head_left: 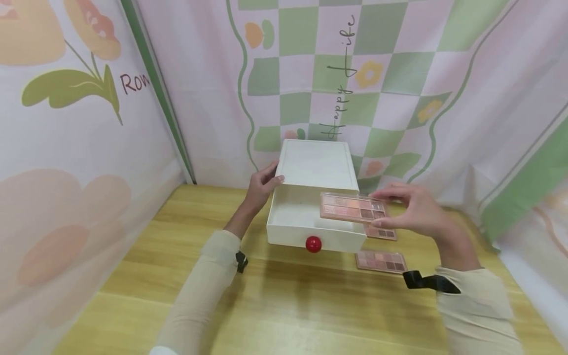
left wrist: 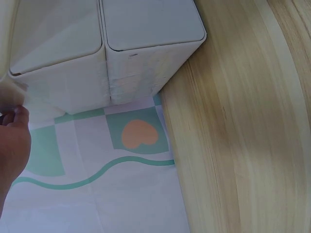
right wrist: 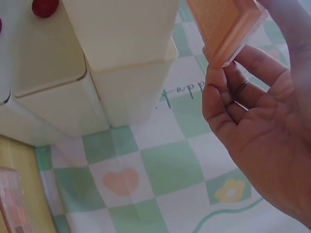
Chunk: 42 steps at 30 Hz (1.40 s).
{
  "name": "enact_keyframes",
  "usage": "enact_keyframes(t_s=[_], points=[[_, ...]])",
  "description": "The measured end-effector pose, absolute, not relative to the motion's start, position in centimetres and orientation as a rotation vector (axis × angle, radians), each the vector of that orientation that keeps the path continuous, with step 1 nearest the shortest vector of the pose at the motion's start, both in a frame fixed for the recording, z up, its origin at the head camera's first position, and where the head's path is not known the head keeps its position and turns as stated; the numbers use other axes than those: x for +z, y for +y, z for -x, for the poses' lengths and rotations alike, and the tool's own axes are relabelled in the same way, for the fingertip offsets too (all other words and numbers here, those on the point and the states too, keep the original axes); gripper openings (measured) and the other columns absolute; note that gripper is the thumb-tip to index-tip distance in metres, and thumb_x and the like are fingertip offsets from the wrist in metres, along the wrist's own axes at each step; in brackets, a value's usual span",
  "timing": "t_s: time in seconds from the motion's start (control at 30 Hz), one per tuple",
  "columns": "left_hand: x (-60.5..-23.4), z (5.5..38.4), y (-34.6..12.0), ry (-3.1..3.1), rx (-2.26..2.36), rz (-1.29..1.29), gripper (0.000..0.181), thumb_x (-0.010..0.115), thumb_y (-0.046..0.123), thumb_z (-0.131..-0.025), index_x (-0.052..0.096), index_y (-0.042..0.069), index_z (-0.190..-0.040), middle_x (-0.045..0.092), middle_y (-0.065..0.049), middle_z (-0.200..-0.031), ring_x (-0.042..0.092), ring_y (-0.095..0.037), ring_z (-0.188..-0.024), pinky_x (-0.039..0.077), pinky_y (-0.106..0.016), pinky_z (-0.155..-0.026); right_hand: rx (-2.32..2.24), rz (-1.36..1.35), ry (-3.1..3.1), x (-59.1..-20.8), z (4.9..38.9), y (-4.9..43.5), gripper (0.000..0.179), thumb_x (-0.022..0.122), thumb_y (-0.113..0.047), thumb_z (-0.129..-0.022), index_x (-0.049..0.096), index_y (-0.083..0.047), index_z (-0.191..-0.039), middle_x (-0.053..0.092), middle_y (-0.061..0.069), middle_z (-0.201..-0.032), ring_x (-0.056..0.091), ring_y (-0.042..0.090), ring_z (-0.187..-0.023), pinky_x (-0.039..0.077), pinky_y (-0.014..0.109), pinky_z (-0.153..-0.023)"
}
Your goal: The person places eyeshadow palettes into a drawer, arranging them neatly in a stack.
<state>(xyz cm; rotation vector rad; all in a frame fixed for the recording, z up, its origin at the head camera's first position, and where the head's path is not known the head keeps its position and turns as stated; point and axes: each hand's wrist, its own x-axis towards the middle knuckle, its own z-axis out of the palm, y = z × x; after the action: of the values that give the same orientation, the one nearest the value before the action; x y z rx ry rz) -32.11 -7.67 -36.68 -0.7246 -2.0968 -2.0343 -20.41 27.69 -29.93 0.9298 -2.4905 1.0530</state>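
Observation:
A white drawer cabinet (head_left: 317, 165) stands against the back curtain, its top drawer (head_left: 288, 235) pulled out by a round red knob (head_left: 313, 244) at the front. My left hand (head_left: 259, 191) grips the cabinet's upper left side, thumb near the top front edge. Between thumb and fingers, my right hand (head_left: 419, 212) pinches an eyeshadow palette (head_left: 346, 207) with a clear lid. This palette hangs over the right part of the open drawer, pans facing up towards the head camera. The right wrist view shows the palette's plain underside (right wrist: 218, 24). The visible drawer floor is bare.
Two more eyeshadow palettes lie on the wooden table (head_left: 284, 315) right of the cabinet: a nearer one (head_left: 381, 261) and a farther one (head_left: 387, 233), partly hidden by the held palette. Lower drawer units (right wrist: 53, 82) stack beneath the open one. Printed curtains (head_left: 213, 98) enclose the table.

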Motion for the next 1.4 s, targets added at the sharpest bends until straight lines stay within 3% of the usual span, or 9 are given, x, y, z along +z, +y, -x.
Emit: enact_keyframes(t_s=[0.33,0.57,0.77,0.97,1.1,1.4], points=[[-36.8,32.1,-7.6,-2.102,-1.992,0.713,0.066,0.057,0.020,-0.095,0.037,-0.004,-0.153,0.038,-0.021,-0.162,0.043,-0.034,-0.149,0.043,-0.039,-0.121,1.071,-0.833,-2.614,-30.1,21.6,24.5,0.049,0.092,-0.011,-0.069,0.074,-0.004,-0.114,0.070,0.005,-0.106,0.057,0.000,-0.096,0.048,0.005,-0.090],[-36.7,32.0,-7.5,-2.108,-1.997,0.708,0.070,0.057,0.025,-0.093,0.036,-0.003,-0.153,0.039,-0.020,-0.162,0.045,-0.033,-0.148,0.045,-0.039,-0.120,1.071,-0.791,-2.690,-29.8,21.9,22.8,0.047,0.092,-0.019,-0.072,0.074,-0.009,-0.114,0.072,0.005,-0.109,0.059,0.002,-0.096,0.052,0.017,-0.091],[-36.6,32.0,-7.5,-2.100,-2.009,0.711,0.066,0.057,0.020,-0.095,0.037,-0.003,-0.153,0.039,-0.021,-0.161,0.045,-0.034,-0.148,0.045,-0.040,-0.120,1.081,-0.804,-2.686,-29.5,21.9,22.0,0.047,0.092,-0.018,-0.072,0.075,-0.008,-0.114,0.069,0.004,-0.101,0.058,0.007,-0.094,0.053,0.026,-0.094],[-36.8,32.0,-7.5,-2.096,-2.015,0.711,0.063,0.058,0.017,-0.096,0.038,-0.003,-0.153,0.039,-0.022,-0.161,0.044,-0.036,-0.148,0.043,-0.042,-0.122,1.085,-0.794,-2.727,-29.5,21.8,21.0,0.049,0.093,-0.020,-0.070,0.074,-0.007,-0.114,0.070,0.004,-0.102,0.059,0.013,-0.096,0.055,0.029,-0.087],[-36.8,32.0,-7.5,-2.097,-2.014,0.707,0.064,0.058,0.018,-0.096,0.037,-0.003,-0.153,0.039,-0.021,-0.161,0.045,-0.035,-0.148,0.043,-0.040,-0.121,1.062,-0.814,-2.746,-29.5,21.8,20.0,0.050,0.094,-0.023,-0.068,0.075,-0.007,-0.112,0.071,0.003,-0.100,0.063,0.018,-0.098,0.057,0.031,-0.089],[-36.7,31.9,-7.4,-2.076,-2.017,0.729,0.067,0.058,0.017,-0.094,0.035,-0.006,-0.153,0.037,-0.023,-0.161,0.045,-0.037,-0.147,0.044,-0.040,-0.121,0.957,-0.798,-2.777,-29.9,21.8,18.4,0.047,0.093,-0.024,-0.069,0.076,-0.003,-0.108,0.070,0.005,-0.092,0.066,0.021,-0.091,0.059,0.032,-0.078]])
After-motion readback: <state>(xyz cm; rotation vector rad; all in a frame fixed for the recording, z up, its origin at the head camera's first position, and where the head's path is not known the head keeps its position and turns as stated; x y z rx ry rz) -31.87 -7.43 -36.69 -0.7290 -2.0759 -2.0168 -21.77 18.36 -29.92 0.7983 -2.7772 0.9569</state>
